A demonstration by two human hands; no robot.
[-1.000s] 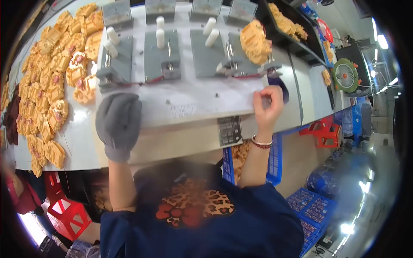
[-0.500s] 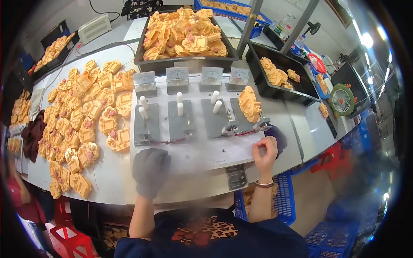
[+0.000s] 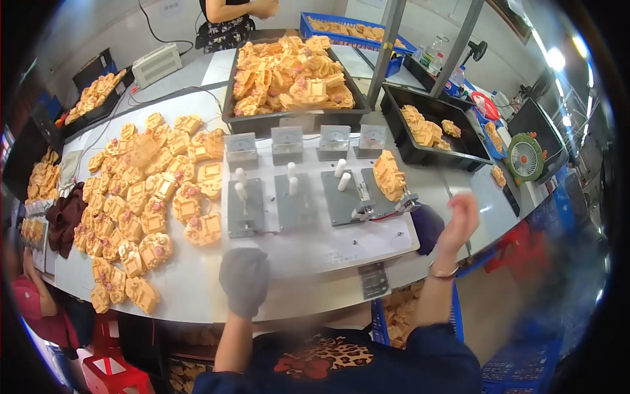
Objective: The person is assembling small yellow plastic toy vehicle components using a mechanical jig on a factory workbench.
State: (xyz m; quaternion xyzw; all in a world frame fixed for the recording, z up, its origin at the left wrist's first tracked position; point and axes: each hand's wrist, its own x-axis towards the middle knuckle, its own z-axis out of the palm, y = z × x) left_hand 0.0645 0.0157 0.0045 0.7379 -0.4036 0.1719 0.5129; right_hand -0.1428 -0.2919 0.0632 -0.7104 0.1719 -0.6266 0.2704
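My left hand (image 3: 244,281), in a grey glove, is curled near the front left corner of a white board (image 3: 387,246); the glove hides what the fingers hold, if anything. My bare right hand (image 3: 459,223) is raised past the board's right end, its fingers smeared by motion. On the board are grey fixture blocks (image 3: 338,197) with white pegs, and analog meters (image 3: 335,142) stand behind them. A light-orange plastic housing (image 3: 389,175) leans upright on the rightmost fixture, next to a metal clamp (image 3: 408,200). A dark purple cloth-like item (image 3: 428,230) lies nearby.
Many orange housings (image 3: 136,197) cover the table's left side. A heaped black tray (image 3: 295,120) stands behind the meters, another black tray (image 3: 433,156) behind right. A green fan (image 3: 525,157) is at far right. Below the front edge is a blue crate (image 3: 377,322). Another person (image 3: 226,26) stands opposite.
My right hand has lifted and moved right, away from the clamp by the rightmost fixture. My left hand stays in front of the board. The view has shifted, showing more of the person opposite.
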